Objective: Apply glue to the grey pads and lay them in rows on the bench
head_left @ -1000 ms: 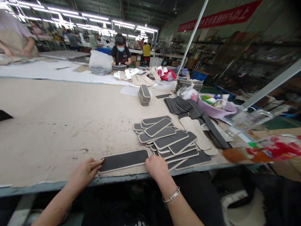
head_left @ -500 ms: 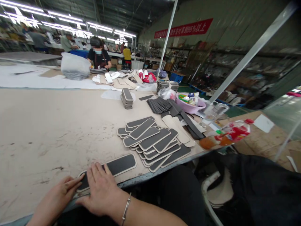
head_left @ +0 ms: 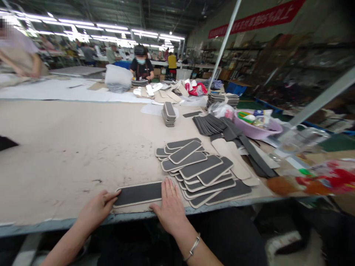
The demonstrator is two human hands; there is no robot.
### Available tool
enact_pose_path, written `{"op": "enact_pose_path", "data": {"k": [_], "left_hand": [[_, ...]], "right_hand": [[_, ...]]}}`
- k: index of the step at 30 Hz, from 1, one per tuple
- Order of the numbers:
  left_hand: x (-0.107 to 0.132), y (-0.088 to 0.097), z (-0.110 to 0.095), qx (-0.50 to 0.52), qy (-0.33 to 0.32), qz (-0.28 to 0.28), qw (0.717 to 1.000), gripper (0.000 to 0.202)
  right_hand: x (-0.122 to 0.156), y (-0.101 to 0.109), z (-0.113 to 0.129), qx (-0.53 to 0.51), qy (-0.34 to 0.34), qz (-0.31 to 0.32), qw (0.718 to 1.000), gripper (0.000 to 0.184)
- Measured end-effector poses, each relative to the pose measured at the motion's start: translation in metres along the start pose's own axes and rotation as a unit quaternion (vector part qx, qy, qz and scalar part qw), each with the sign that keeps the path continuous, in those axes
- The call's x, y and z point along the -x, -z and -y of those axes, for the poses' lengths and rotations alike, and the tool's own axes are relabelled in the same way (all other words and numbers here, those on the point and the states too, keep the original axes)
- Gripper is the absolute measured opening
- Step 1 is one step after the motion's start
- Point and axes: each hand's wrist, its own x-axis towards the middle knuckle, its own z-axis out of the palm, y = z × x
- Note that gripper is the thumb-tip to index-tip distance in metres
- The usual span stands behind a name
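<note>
A long workshop spreads out under strip lights (head_left: 116, 27), a red banner (head_left: 257, 20) high on the right, and across the foreground runs a broad beige worktop (head_left: 55, 129), scuffed with dark marks. Here's the action, down at the near edge: I have a dark panel (head_left: 138, 194) with a pale border lying flat on that worktop, long side roughly along the edge. The left hand (head_left: 95, 208) is at its left end, thumb and fingers drawn close together, fingertips touching the border — whether that grip pinches or simply presses, I can't tell from here. Over on the other end, the right hand (head_left: 172, 207) lies flat, grip wide open, fingers together and thumb stretched out to the side, palm down, a silver bracelet (head_left: 194, 245) at the wrist. Just to the right of it I see an untidy pile of similar panels (head_left: 201, 168), overlapping at different angles. Farther back stands a neat small stack (head_left: 169, 114), with fanned dark strips (head_left: 209, 124) to its right and a purple basin (head_left: 256, 127) beyond — and across the way, a masked co-worker (head_left: 142, 68) behind a bulging plastic bag (head_left: 118, 77).
</note>
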Motion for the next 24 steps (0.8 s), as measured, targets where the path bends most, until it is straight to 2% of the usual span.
{"op": "enact_pose_path", "data": {"k": [2, 4, 6, 7, 9, 10, 12, 14, 18, 21, 24], "left_hand": [[0.005, 0.007, -0.007, 0.009, 0.025, 0.0, 1.0, 0.044], [0.009, 0.008, -0.021, 0.02, 0.039, -0.055, 0.998, 0.045], [0.012, -0.001, -0.043, 0.031, -0.006, -0.112, 0.993, 0.047], [0.012, -0.01, -0.057, 0.038, -0.061, -0.108, 0.992, 0.049], [0.009, -0.03, -0.086, 0.026, -0.207, -0.021, 0.978, 0.056], [0.007, -0.04, -0.097, 0.012, -0.259, 0.025, 0.966, 0.063], [0.002, -0.054, -0.109, -0.015, -0.313, 0.087, 0.946, 0.075], [0.0, -0.058, -0.101, -0.036, -0.308, 0.097, 0.946, 0.078], [0.003, -0.039, -0.048, -0.1, -0.242, 0.07, 0.962, 0.073], [0.009, -0.023, -0.012, -0.15, -0.203, 0.053, 0.966, 0.07], [0.011, -0.027, 0.01, -0.182, -0.212, 0.003, 0.96, 0.068]], "right_hand": [[0.0, -0.005, 0.0, 0.026, -0.002, 0.004, 1.0, 0.085], [-0.001, -0.01, 0.0, 0.052, 0.005, 0.003, 0.999, 0.084], [0.0, -0.018, -0.004, 0.072, 0.016, -0.007, 0.997, 0.083], [0.0, -0.022, -0.006, 0.082, 0.023, -0.016, 0.996, 0.082], [0.001, -0.032, -0.013, 0.103, 0.041, -0.036, 0.993, 0.075], [0.001, -0.036, -0.017, 0.115, 0.049, -0.045, 0.991, 0.07], [0.002, -0.041, -0.022, 0.138, 0.06, -0.057, 0.987, 0.065], [0.003, -0.041, -0.024, 0.151, 0.064, -0.062, 0.984, 0.065], [0.003, -0.032, -0.018, 0.139, 0.058, -0.046, 0.988, 0.077], [0.003, -0.024, -0.012, 0.114, 0.032, -0.015, 0.993, 0.079], [0.004, -0.013, -0.007, 0.065, 0.023, -0.001, 0.998, 0.077]]}}
